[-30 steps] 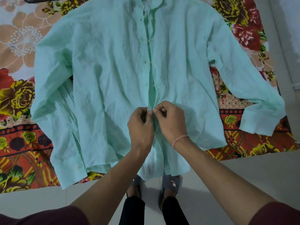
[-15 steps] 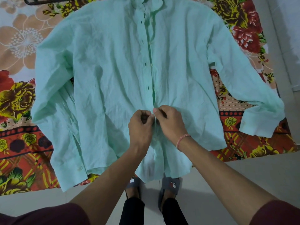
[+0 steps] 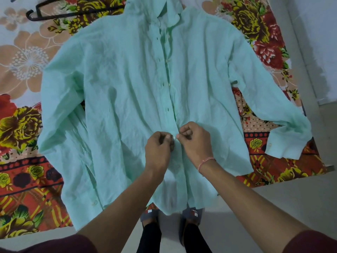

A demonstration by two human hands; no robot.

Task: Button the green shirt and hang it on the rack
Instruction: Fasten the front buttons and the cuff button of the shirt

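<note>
Shirt (image 3: 127, 106) lies spread flat on the bed (image 3: 23, 170) so its placket stays aligned, while left hand (image 3: 158, 152) pinches the buttonhole edge and right hand (image 3: 195, 141) pinches the button edge, meeting low on the front

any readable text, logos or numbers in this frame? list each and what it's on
"TOMMY", seen upside down and only partly legible, so a likely reading: on the strap of the right slipper, above a small red, white and blue flag patch.
Left slipper: same kind of flag patch, no lettering readable.
Green shirt, floral bedsheet, hanger: no text visible.
</note>
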